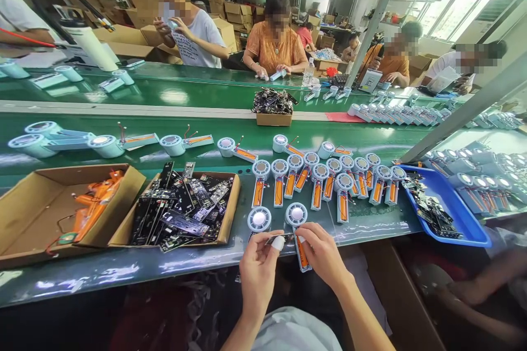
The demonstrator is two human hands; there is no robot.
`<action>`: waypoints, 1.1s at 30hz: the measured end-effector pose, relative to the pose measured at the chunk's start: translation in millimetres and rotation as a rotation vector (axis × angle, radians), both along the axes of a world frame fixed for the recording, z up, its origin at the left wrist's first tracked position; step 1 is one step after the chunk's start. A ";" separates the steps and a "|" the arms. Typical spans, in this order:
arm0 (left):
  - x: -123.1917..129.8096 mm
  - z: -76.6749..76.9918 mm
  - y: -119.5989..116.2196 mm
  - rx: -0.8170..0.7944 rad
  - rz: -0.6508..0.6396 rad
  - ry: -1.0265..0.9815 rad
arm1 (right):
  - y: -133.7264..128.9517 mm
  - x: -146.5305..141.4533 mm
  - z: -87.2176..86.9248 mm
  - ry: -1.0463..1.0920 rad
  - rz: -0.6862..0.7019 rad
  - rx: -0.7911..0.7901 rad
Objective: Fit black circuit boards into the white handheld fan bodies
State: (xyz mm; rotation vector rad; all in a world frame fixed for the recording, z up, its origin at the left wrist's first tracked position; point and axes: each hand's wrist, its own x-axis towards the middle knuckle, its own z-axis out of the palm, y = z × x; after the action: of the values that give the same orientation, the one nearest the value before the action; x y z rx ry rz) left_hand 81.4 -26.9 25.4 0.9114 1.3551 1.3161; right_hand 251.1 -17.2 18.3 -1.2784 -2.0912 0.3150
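My left hand (pixel 260 266) pinches a small dark circuit board (pixel 284 237), with a white cover on the thumb. Close on its right, my right hand (pixel 323 252) has its fingers closed at the board's right end; what exactly they grip is too small to tell. Under the right hand lies a light blue fan unit (pixel 296 214) with an orange battery in its open handle, at the bench edge. Another round fan head (pixel 259 219) sits just left of it. Behind them stand several fan units (pixel 317 186) with orange batteries in their handles.
Left of my hands are a carton of circuit boards (pixel 233 208) and a carton with orange batteries (pixel 41 203). A blue tray (pixel 457 203) with boards lies right. Beyond, a green conveyor (pixel 206 129) carries fan units and a small box (pixel 274 119). Several people sit across; a person's arms show lower right.
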 end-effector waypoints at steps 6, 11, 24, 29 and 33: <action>5.6 -14.6 -9.5 -0.019 -0.069 0.029 | 6.0 7.8 12.0 -0.193 0.098 -0.017; 5.9 -21.0 -13.4 0.084 -0.199 0.427 | 9.1 8.9 9.9 -0.178 0.101 -0.025; -3.9 -39.9 -14.1 0.145 -0.293 0.740 | 11.3 12.4 14.3 -0.250 0.159 0.037; 0.1 -26.3 -5.9 0.044 -0.321 0.501 | 13.4 11.2 6.2 -0.136 0.140 0.023; 12.3 -21.6 -1.9 0.063 -0.237 0.360 | 11.4 5.3 -6.5 -0.008 0.068 0.034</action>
State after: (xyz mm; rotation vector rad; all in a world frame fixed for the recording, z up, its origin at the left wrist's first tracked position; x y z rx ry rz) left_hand 93.7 -28.7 3.8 1.3573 1.4273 1.0504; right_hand 256.4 -5.8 11.8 -1.1926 -2.1404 0.3028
